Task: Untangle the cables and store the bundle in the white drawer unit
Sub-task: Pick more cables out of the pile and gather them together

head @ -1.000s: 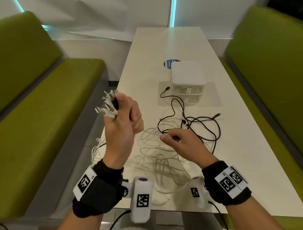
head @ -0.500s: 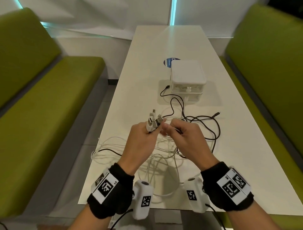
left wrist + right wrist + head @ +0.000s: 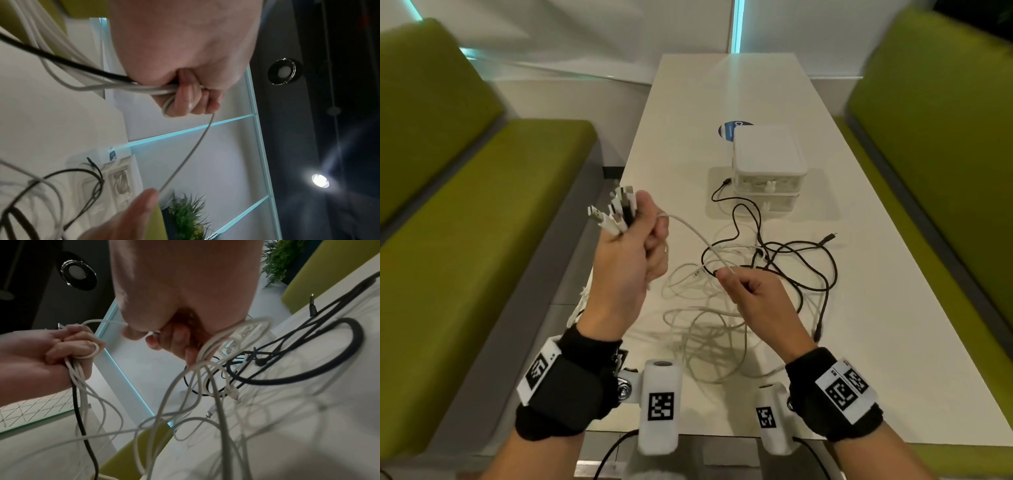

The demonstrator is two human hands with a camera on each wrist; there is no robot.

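Observation:
My left hand point(image 3: 635, 246) is raised over the table's left edge and grips a bunch of cable ends, white and black plugs point(image 3: 616, 212) sticking out above the fist. In the left wrist view its fingers point(image 3: 191, 99) curl round several white cables and a black one. A thin white cable point(image 3: 690, 228) runs taut from that fist to my right hand point(image 3: 748, 291), which pinches it between thumb and finger point(image 3: 141, 335). Loose white cables point(image 3: 705, 329) and black cables point(image 3: 801, 263) lie tangled on the table. The white drawer unit point(image 3: 768, 164) stands beyond them.
The white table point(image 3: 893, 325) runs away from me between two green benches point(image 3: 465, 212) point(image 3: 945, 130). A round blue sticker point(image 3: 729, 128) lies behind the drawer unit. One black plug point(image 3: 828, 237) lies to the right of the tangle.
The hands, together half a second ago, have drawn apart. My left hand has risen up and left with the plug bunch, and a white cable is now stretched between the hands.

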